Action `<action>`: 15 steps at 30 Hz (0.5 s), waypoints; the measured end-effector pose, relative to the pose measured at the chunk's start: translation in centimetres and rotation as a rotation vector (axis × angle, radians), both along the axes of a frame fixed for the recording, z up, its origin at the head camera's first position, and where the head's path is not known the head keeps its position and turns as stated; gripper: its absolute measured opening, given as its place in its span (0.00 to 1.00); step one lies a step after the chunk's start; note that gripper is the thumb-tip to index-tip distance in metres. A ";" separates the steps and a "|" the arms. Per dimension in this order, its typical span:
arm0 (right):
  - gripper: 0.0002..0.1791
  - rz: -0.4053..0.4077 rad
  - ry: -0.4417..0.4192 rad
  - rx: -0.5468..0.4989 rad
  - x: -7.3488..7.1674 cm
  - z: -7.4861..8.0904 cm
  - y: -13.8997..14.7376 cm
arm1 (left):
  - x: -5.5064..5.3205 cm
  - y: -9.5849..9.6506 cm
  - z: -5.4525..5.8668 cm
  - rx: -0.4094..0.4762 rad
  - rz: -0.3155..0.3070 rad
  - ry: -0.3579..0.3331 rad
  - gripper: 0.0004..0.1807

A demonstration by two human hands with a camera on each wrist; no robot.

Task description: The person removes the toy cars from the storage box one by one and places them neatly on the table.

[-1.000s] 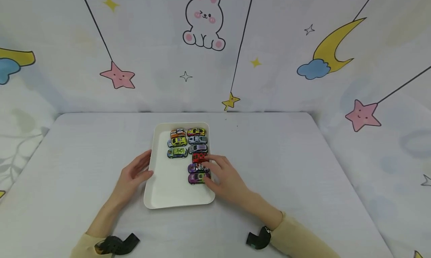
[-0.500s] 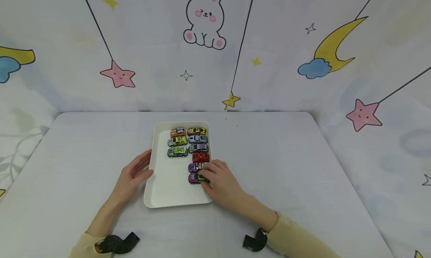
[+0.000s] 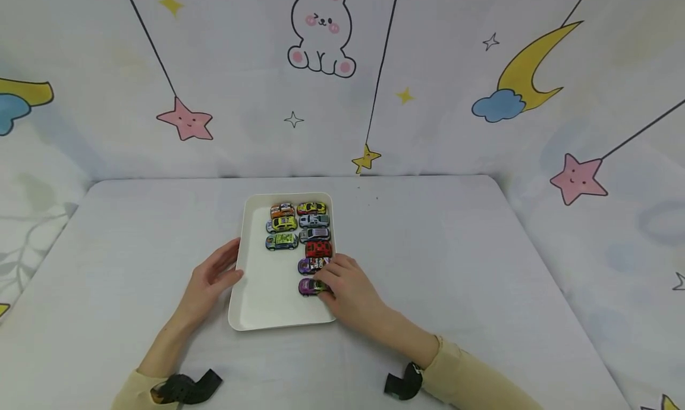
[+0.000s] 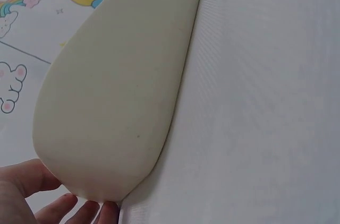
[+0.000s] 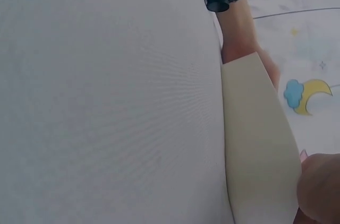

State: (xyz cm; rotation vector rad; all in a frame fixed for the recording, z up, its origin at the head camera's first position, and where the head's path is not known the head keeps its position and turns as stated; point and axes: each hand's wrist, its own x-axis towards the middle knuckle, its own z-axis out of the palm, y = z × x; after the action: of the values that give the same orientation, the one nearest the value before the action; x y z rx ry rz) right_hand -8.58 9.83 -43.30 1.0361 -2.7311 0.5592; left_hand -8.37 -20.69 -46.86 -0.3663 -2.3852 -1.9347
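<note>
A white rectangular tray [image 3: 264, 306] lies on the table with toy cars inside. At its right side my right hand [image 3: 355, 291] pinches a purple-and-green toy car [image 3: 307, 287], the nearest one in the right column; the fingers hide that car's right end. Just beyond it sits a purple toy car [image 3: 307, 266], then a red toy car [image 3: 318, 249]. My left hand [image 3: 210, 281] rests against the tray's left side, thumb tip at the rim. In the left wrist view, its fingers [image 4: 34, 176] touch the tray's outer wall [image 4: 111, 86].
Farther up the right column are a grey car [image 3: 314, 235], a silver-blue car [image 3: 314, 220] and a yellow car [image 3: 311, 208]. The left column holds a green car [image 3: 281, 241], another yellow car [image 3: 281, 224] and an orange-white car [image 3: 282, 210]. White cloth [image 3: 428, 249] covers the table.
My right hand came down onto the purple-and-green car and gripped it. That car has shifted slightly nearer, opening a gap from the purple one. My left hand has stayed put.
</note>
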 end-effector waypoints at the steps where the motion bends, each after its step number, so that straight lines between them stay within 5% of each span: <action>1: 0.14 -0.001 0.001 -0.002 0.0 0.0 0.0 | 0.0 0.0 0.0 0.002 0.001 0.000 0.32; 15: 0.14 0.037 0.017 -0.150 0.6 -0.5 0.4 | 0.1 0.1 0.1 -0.002 0.003 0.018 0.32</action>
State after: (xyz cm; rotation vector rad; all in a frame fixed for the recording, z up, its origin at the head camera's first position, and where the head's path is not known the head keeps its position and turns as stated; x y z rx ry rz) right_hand -7.97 10.27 -43.78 1.0504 -2.6131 0.7450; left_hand -8.26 -20.55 -46.72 -0.3780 -2.3758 -1.9193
